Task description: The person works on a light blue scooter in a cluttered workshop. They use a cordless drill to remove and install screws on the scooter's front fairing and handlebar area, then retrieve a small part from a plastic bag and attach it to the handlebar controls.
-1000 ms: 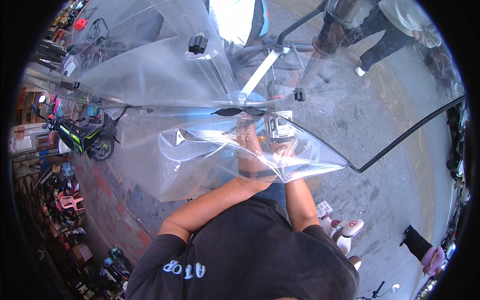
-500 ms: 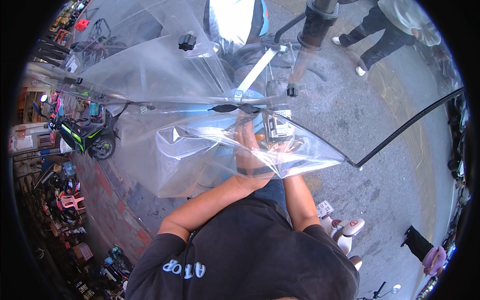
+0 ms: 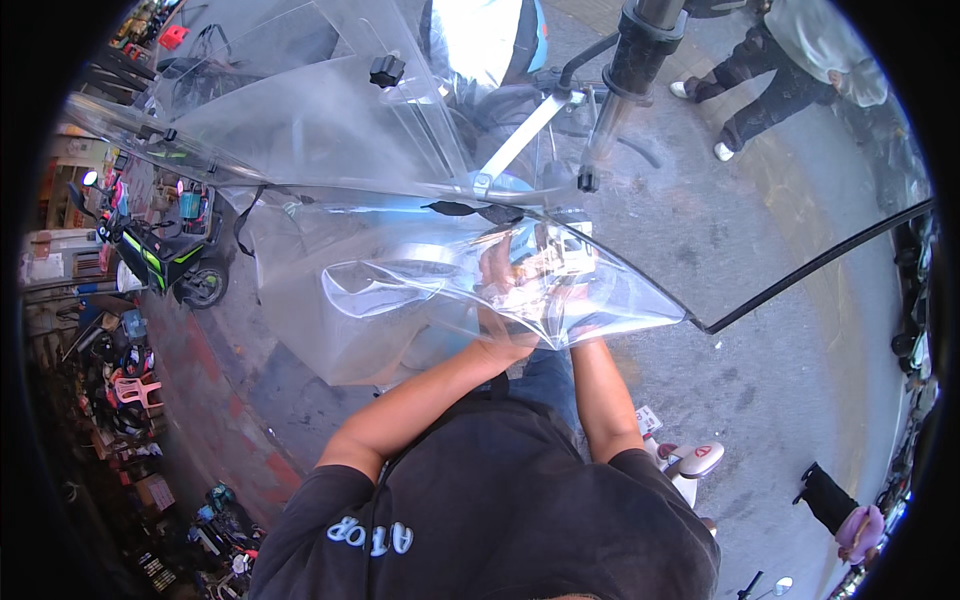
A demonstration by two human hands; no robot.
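1. The left hand (image 3: 503, 290) lies under the large clear curved plastic windshield panel (image 3: 400, 300), fingers pressed against it.
2. The right hand (image 3: 580, 300) sits just beside the left under the same panel; whether its fingers are open or closed cannot be told.
3. A silver metal bracket (image 3: 520, 140) rises beyond the panel.

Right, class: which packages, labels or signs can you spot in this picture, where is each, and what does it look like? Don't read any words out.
Small packet: under the clear plastic sheet, by the hands, rectangular, pale with dark print.
Card or label: on the pavement right of the right arm, small, white.
Cardboard box: lower left by the kerb, brown.
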